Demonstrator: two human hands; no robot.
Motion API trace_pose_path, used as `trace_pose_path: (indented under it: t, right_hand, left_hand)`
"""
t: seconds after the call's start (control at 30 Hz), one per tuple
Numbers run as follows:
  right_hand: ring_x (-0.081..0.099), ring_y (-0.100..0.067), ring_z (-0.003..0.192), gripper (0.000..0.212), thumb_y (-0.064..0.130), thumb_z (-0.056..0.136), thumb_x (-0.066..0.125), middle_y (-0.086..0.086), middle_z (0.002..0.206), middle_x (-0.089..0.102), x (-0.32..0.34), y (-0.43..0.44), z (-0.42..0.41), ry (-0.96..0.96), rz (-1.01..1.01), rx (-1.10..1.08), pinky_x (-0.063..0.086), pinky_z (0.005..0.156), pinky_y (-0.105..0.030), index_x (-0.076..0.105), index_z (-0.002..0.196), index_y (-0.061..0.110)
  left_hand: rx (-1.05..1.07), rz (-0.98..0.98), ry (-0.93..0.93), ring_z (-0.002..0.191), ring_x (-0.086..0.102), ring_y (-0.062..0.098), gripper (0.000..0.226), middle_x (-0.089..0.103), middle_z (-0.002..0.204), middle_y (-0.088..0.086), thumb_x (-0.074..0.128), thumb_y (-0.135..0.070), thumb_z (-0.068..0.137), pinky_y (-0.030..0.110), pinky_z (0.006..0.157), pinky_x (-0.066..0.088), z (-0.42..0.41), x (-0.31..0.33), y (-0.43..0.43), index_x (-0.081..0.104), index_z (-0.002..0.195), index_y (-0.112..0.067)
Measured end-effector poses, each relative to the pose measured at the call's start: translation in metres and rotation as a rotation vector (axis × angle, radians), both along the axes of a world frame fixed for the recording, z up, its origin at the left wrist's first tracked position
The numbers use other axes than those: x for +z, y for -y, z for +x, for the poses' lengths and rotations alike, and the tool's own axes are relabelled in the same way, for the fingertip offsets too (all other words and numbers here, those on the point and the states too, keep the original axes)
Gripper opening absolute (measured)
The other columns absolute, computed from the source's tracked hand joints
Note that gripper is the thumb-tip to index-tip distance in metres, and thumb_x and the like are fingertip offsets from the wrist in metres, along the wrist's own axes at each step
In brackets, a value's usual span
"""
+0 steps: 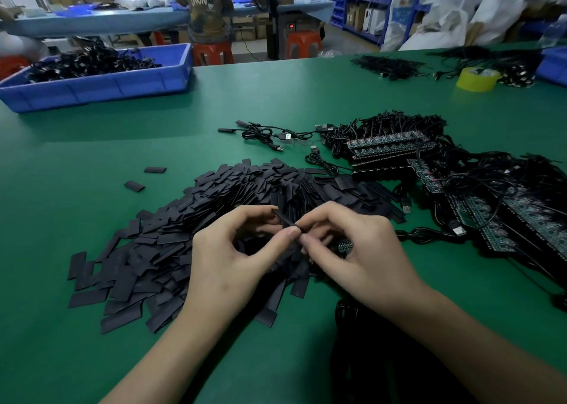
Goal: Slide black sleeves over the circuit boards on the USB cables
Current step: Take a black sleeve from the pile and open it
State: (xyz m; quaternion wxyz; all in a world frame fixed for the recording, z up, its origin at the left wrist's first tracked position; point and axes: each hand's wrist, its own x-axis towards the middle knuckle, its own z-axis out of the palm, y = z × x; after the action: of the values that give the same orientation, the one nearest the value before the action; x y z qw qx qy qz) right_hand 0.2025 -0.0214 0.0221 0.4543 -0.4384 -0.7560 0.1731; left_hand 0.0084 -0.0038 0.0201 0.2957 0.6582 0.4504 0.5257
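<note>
Black sleeves (190, 228) lie in a big heap on the green table (276, 90), just in front of the person, and both hands work directly above this heap. The left hand (233, 259) pinches a single sleeve (285, 218) between thumb and first finger. The right hand (362, 250) has its fingertips pressed together at the lower end of the same sleeve, as if to open its mouth. A small circuit board (345, 245) shows under the right fingers, but I cannot tell if it is really held. It is not yet inside the sleeve, so I judge this step is only at its beginning. To the right, many cables (506, 207) wait with their boards uncovered, and another bundle (389, 146) lies behind them. Only a few loose cables (254, 132) further back seem already covered. I think most of the work is left.
</note>
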Motion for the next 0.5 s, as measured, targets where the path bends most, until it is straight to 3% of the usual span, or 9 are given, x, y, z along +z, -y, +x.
trace_pose_path:
  t: [0.13,0.27,0.37,0.5]
  right_hand:
    - [0.071,-0.020,0.059,0.013,0.008,0.095,0.069,-0.006,0.072,0.073,0.007,-0.004,0.003,-0.362,-0.317,0.013,0.058,0.061,-0.030,0.070,0.094,0.021]
    - [0.065,-0.021,0.053,0.003,0.007,0.097,0.067,-0.012,0.069,0.071,0.014,-0.008,0.009,-0.553,-0.591,0.145,0.054,0.060,-0.026,0.069,0.097,0.007]
    - [0.062,-0.020,0.052,0.008,0.011,0.095,0.067,-0.011,0.069,0.069,0.016,-0.008,0.012,-0.595,-0.722,0.195,0.054,0.061,-0.029,0.069,0.101,0.006]
    - [0.062,-0.021,0.052,0.010,0.014,0.096,0.066,-0.012,0.069,0.069,0.017,-0.007,0.012,-0.574,-0.735,0.217,0.053,0.060,-0.031,0.068,0.103,0.007]
  left_hand:
    - [-0.006,-0.054,0.054,0.091,0.076,0.013,0.010,0.078,0.093,-0.008,0.075,-0.035,0.090,0.033,0.083,0.061,-0.003,-0.006,-0.004,0.076,0.098,-0.030]
    - [-0.052,-0.105,0.169,0.082,0.075,0.015,0.006,0.077,0.085,0.002,0.074,-0.033,0.090,0.025,0.073,0.059,-0.003,-0.002,-0.003,0.075,0.090,-0.027]
    - [-0.168,-0.214,0.376,0.082,0.078,0.022,0.012,0.077,0.083,0.015,0.074,-0.025,0.086,0.024,0.072,0.060,0.000,0.002,-0.001,0.071,0.089,-0.014]
    - [-0.191,-0.238,0.460,0.075,0.077,0.021,0.022,0.074,0.080,0.012,0.072,-0.020,0.082,0.025,0.074,0.060,0.002,0.004,-0.002,0.067,0.099,-0.007]
